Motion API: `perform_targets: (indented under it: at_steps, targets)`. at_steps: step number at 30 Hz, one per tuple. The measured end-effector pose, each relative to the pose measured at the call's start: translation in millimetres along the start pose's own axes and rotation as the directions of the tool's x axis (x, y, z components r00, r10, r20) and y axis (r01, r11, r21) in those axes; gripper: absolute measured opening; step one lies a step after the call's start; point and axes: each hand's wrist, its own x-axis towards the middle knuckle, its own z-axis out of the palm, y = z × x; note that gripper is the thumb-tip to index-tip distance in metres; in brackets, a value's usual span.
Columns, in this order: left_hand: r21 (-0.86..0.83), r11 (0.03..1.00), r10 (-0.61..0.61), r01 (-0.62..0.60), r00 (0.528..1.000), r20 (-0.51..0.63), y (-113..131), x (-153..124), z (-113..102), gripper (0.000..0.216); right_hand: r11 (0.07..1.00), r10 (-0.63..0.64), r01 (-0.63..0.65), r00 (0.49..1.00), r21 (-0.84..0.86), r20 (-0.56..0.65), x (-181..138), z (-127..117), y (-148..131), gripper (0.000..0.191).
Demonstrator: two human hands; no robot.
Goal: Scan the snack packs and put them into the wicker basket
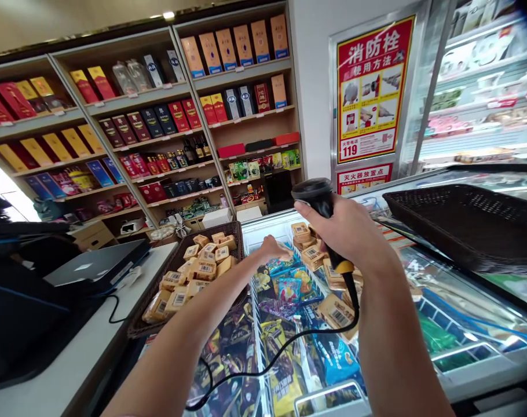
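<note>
Gripping a black barcode scanner in the right hand, fingers closed tight round its handle and cable trailing toward the near edge, above the open freezer. Reaching far with the left hand – fingers open, holding nothing – just beside the tan packets stacked at the freezer's far end, right of the wicker basket on the bench.

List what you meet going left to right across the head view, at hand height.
laptop → brown basket → left hand, reaching forward → right hand gripping the scanner → black basket
</note>
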Motion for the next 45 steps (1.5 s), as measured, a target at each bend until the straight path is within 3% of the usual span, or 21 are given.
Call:
perform_targets:
  at_steps: [5, 10, 15, 19, 22, 25, 35, 45]
  targets:
    - [-0.044, 0.997, 0.067, -0.068, 0.998, -0.020, -10.6, -51.8, -58.7, 0.070, 0.998, -0.070, 0.070, 0.997, -0.005, 0.041, -8.2, 8.3, -9.8, 0.053]
    - [-0.092, 0.990, 0.107, -0.109, 0.994, -0.033, -29.6, -111.7, -112.0, 0.075, 0.988, -0.127, 0.103, 0.962, 0.110, 0.241, -18.7, 14.9, -22.7, 0.047]
    - [-0.176, 0.980, 0.092, -0.090, 0.996, 0.008, -51.4, -152.0, -154.1, 0.084, 0.956, -0.169, 0.022, 0.858, 0.294, 0.486, -25.0, 18.6, -24.7, 0.049]
    - [-0.341, 0.939, 0.081, -0.036, 0.990, 0.117, -60.2, -177.3, -178.1, 0.087, 0.924, -0.232, -0.025, 0.756, 0.381, 0.612, -28.3, 23.3, -23.5, 0.054]
    - [-0.437, 0.899, 0.063, 0.012, 0.986, 0.156, -60.5, -192.8, -186.7, 0.086, 0.929, -0.258, -0.004, 0.708, 0.370, 0.657, -31.4, 27.4, -25.6, 0.056]
    - [-0.427, 0.904, 0.051, 0.014, 0.989, 0.140, -59.7, -201.7, -188.7, 0.083, 0.941, -0.270, 0.045, 0.698, 0.336, 0.664, -33.6, 30.8, -28.2, 0.057]
    - [-0.388, 0.921, 0.033, 0.016, 0.992, 0.120, -61.8, -199.6, -185.8, 0.083, 0.947, -0.310, 0.151, 0.653, 0.283, 0.691, -38.4, 28.6, -35.7, 0.050]
    - [-0.282, 0.957, 0.101, -0.071, 0.991, 0.092, -70.5, -191.5, -182.3, 0.085, 0.937, -0.330, 0.143, 0.656, 0.317, 0.679, -38.7, 30.1, -34.4, 0.054]
